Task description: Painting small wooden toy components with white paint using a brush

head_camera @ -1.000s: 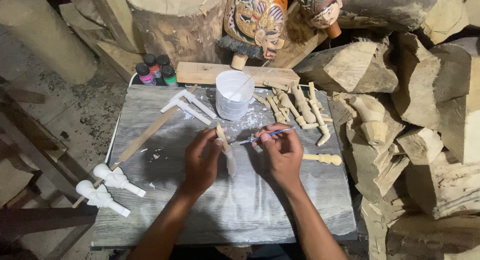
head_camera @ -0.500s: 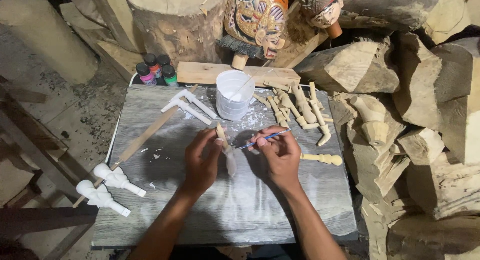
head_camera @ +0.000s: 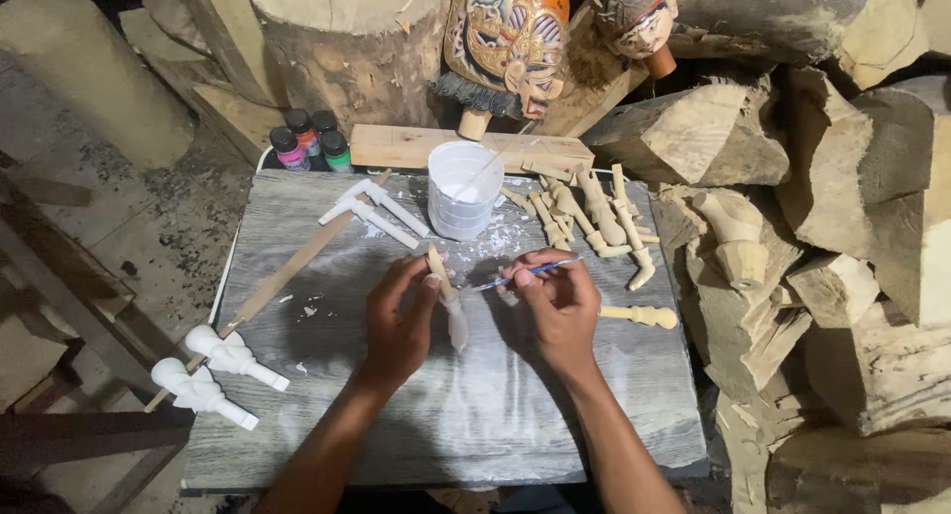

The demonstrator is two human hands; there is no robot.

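Left hand (head_camera: 396, 321) grips half-whitened wooden puppet arm (head_camera: 448, 298) over table (head_camera: 327, 326); right hand (head_camera: 560, 306) pinches brush (head_camera: 525, 271), mid-coat; next stroke needs steady wrist

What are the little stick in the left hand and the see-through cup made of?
The stick looks like carved pale wood, its lower half coated matt white, probably paint. The cup seems clear plastic: translucent, ribbed walls, white liquid inside. The left hand pinches the stick.
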